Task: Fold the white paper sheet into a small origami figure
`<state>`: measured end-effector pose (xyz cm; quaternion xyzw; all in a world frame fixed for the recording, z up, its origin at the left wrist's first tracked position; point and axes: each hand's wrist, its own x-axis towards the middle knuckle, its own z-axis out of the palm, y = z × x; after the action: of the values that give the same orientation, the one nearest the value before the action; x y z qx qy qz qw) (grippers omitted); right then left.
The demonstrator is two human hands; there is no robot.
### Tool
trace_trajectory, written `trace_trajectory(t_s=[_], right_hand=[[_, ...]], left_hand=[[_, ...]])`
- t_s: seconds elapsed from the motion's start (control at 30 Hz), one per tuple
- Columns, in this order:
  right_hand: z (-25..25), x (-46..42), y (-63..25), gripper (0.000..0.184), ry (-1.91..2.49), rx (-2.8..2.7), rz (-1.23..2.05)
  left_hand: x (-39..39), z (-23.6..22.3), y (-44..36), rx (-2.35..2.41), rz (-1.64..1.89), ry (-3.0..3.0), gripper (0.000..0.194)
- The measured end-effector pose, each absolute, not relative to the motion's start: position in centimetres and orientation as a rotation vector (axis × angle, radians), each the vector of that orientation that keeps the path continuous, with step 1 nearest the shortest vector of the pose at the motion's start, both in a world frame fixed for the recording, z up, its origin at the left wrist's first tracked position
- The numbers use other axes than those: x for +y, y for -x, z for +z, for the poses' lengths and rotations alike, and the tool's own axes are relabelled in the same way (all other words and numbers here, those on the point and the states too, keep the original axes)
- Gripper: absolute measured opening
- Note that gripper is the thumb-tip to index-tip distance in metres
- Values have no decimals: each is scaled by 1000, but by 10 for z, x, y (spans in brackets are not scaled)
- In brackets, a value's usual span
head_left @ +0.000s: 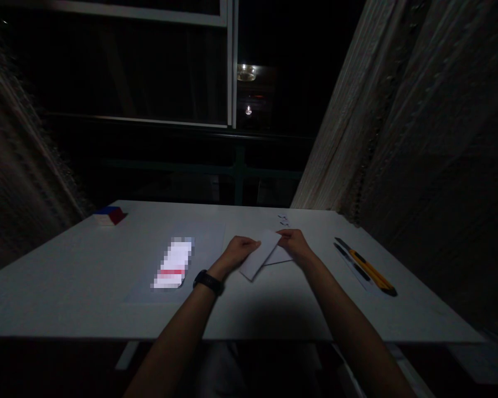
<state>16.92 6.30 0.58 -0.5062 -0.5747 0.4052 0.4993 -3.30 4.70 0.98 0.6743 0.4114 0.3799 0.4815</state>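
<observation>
Between my hands is a folded sheet of white paper (260, 255), tilted above the table with one flap slanting down to the right. My left hand (239, 250), a dark watch on its wrist, pinches the paper's upper left edge. At the upper right corner, my right hand (294, 243) grips the same paper, its fingers partly hidden behind it. Both hands are closed on the sheet. Just beyond them, small dark marks or pieces (284, 221) lie on the tabletop, too small to name.
On the white table (108, 315), a lit phone (174, 262) rests on a pale sheet at left. A blue, red and white block (109, 215) sits at the far left. A yellow utility knife (371, 271) and a thin dark pen-like tool (354, 264) lie at right. Curtains (336, 127) hang behind.
</observation>
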Motion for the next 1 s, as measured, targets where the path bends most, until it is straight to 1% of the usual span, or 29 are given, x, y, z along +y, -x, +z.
trace_trajectory(t_s=[0.13,0.23,0.3,0.47,0.57,0.83,1.0], right_hand=[[10,62,-168,30,1165,-1344,1036],[15,62,-171,41,1111,-1254,1149],[18,58,-171,44,1086,-1258,1222],[23,47,-162,30,1044,-1520,1111],[20,49,-160,27,1077,-1557,1047],[15,66,-187,29,1142,-1142,1105],[18,67,-200,31,1217,-1028,1119]], left_hand=[[48,11,33,1144,967,-1687,42],[47,13,33,1187,970,-1674,42],[45,15,32,1152,948,-1671,42],[34,24,31,1047,857,-1687,40],[32,28,30,1038,841,-1672,39],[40,21,33,998,892,-1498,35],[41,20,33,908,859,-1345,32]])
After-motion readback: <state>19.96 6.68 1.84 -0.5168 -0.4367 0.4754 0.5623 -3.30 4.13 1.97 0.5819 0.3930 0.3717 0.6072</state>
